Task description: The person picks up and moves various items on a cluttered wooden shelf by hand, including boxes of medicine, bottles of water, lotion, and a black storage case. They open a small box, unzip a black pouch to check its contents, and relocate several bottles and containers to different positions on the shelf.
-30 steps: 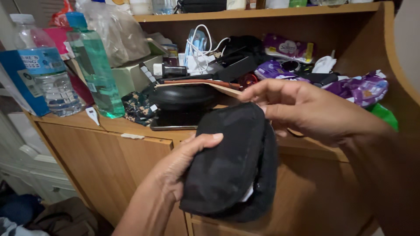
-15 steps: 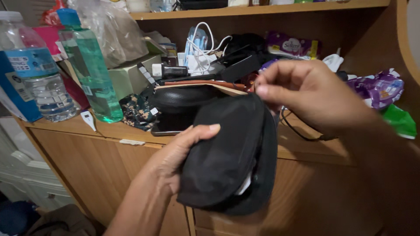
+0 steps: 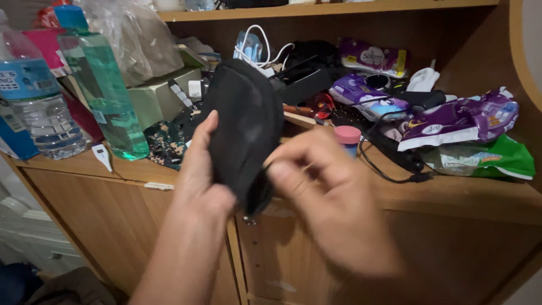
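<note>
My left hand [image 3: 199,178] grips a black fabric pouch [image 3: 245,124] and holds it upright in front of a cluttered wooden shelf [image 3: 451,195]. The thumb lies along the pouch's left side. My right hand [image 3: 322,195] is blurred just to the right of the pouch's lower edge, with its fingers pinched together at the pouch's bottom corner. Whether those fingers hold a zip pull or the fabric itself is hidden by blur.
On the shelf stand a green liquid bottle [image 3: 104,85] and a clear water bottle [image 3: 36,101] at left. A white thermometer [image 3: 103,156] lies near the edge. Purple wipe packs [image 3: 457,121], a green packet [image 3: 497,161], a pink-capped jar [image 3: 346,138], black cables and white chargers crowd the middle and right.
The pouch has swung from lying low and flat to standing upright and higher. My right hand dropped from the pouch's top edge to its lower right corner.
</note>
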